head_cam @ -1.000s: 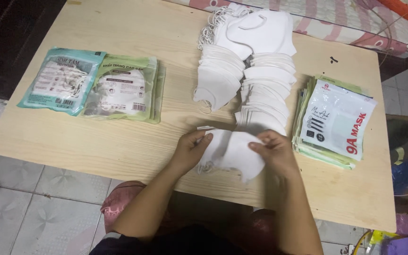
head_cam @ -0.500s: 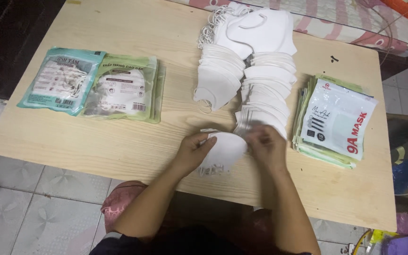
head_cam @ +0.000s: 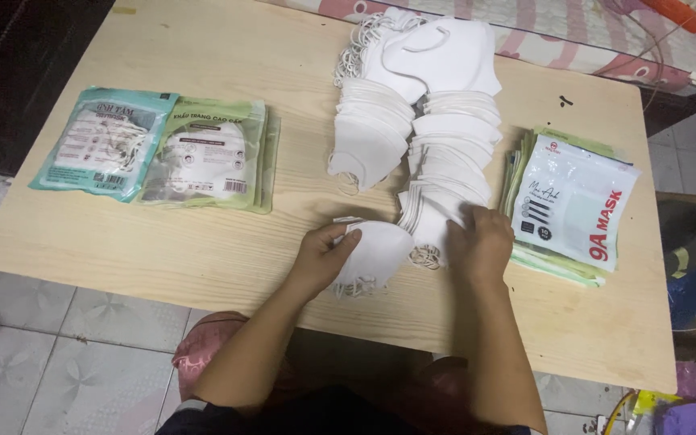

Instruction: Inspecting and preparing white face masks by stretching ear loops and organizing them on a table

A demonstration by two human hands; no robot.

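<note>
Right hand (head_cam: 481, 242) shifted off the folded white mask (head_cam: 376, 254) onto the right mask row (head_cam: 453, 173), fingers flat, grip holding nothing, left hand (head_cam: 320, 258) pinching the mask near the counter (head_cam: 203, 250) front edge, two mask rows, two packets left, one packet stack (head_cam: 569, 209) right

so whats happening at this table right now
A person sits at a wooden table sorting white face masks. The left hand holds a small folded stack of masks near the front edge, while the right hand rests on the near end of a long fanned row of loose masks. A pile of flat printed pouches lies by the right hand, and two filled packets, one teal and one green, lie on the left side.
</note>
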